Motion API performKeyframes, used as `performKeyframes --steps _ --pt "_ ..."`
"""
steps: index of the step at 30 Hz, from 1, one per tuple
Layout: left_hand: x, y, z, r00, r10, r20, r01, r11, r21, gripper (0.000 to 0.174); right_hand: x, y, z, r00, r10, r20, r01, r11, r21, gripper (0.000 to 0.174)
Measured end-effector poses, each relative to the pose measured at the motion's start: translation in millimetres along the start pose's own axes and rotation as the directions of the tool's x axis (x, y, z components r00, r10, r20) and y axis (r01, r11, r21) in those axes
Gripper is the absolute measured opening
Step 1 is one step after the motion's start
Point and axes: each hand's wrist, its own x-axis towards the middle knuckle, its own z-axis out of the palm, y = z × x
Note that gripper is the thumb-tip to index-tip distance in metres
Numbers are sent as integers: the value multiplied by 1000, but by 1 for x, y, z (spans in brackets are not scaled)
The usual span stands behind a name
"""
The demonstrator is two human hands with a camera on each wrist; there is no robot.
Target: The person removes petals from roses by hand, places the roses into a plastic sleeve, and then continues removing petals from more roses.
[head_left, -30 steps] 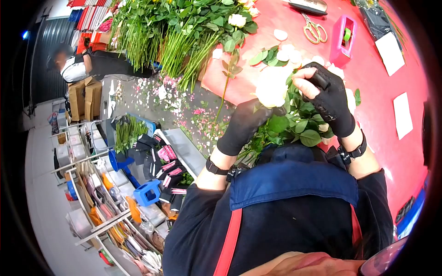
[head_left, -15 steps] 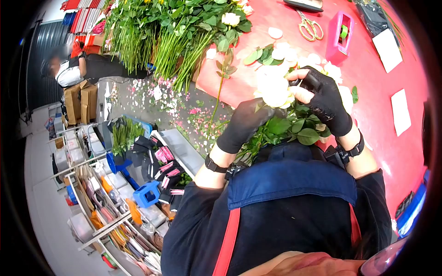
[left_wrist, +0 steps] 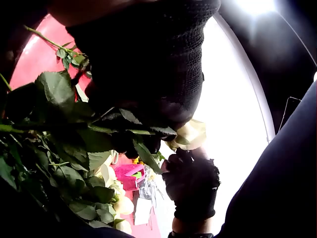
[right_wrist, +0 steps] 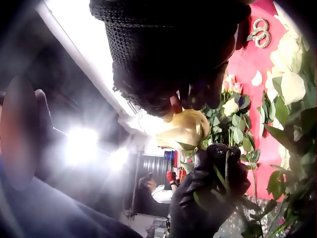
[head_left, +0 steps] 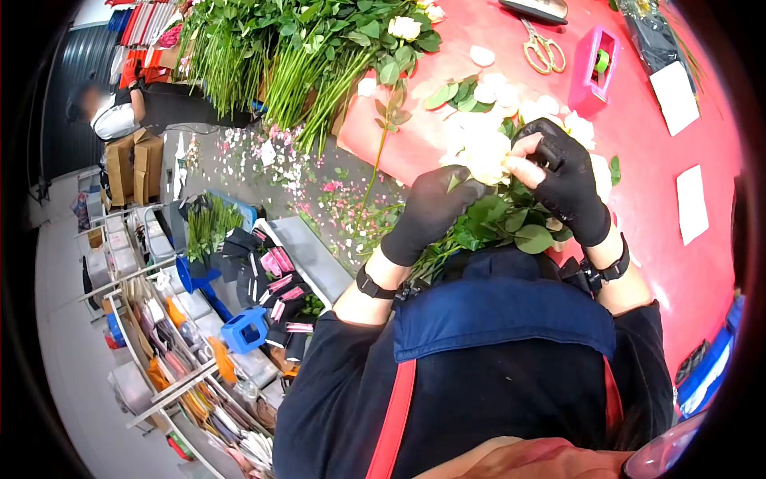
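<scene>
Hands: left hand [head_left: 427, 211] grips stems [head_left: 432, 262] | right hand [head_left: 562, 180] seemingly pinches cream rose [head_left: 483, 152]

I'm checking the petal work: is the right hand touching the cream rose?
Touching. The right wrist view shows the right hand with its fingertips on the cream rose, no gap between them; the head view agrees.

the stem of the cream rose [head_left: 485, 153] is hidden inside the left hand [head_left: 427, 211].
</scene>
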Motion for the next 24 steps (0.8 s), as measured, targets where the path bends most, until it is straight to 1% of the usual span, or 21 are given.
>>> performKeyframes --steps 3,4,6,9,10,12,13,15,16,18,19,22,24 --pt "1 -7 -1 996 91 -6 -90 995 34 21 -1 -9 2 1000 5 3 -5 996 -88 11" --pt "0 -8 -1 993 116 -6 -115 992 44 20 -1 -14 2 996 86 0 -86 994 -62 11" --pt "-1 -8 1 995 99 -21 -99 994 36 20 -2 -21 1 969 248 1 -248 969 -12 11" --pt "-2 -5 0 997 75 -26 -73 995 65 21 -4 -9 -1 999 -4 45 13 983 -184 10" --pt "-3 -4 0 998 66 -26 -64 995 81 21 -4 -11 -1 998 -55 39 62 978 -200 9" --pt "-3 -8 -1 995 94 -14 -93 995 25 23 -2 -18 -1 987 -158 30 160 960 -230 9" --pt "-3 -9 -2 994 108 -8 -108 994 -2 24 -2 -17 -1 990 -127 57 135 978 -160 9" --pt "-5 -4 -6 998 55 34 -56 998 9 25 -4 -14 -4 991 -69 116 72 997 -20 10" --pt "-7 -1 -8 998 28 56 -29 999 15 26 -5 -14 -6 990 -29 138 29 1000 4 10" --pt "-8 0 -8 998 15 66 -14 1000 -20 26 -8 -16 -9 981 52 187 -63 997 53 10" --pt "-8 -1 -8 997 9 71 -7 999 -37 26 -10 -13 -10 977 72 201 -86 994 62 11" --pt "-6 -4 -8 995 -53 84 55 998 -23 25 -11 -12 -11 980 -80 184 84 996 -10 13" --pt "-5 -9 -6 998 -19 54 21 999 -28 24 -12 -16 -11 965 -157 208 166 986 -27 15"
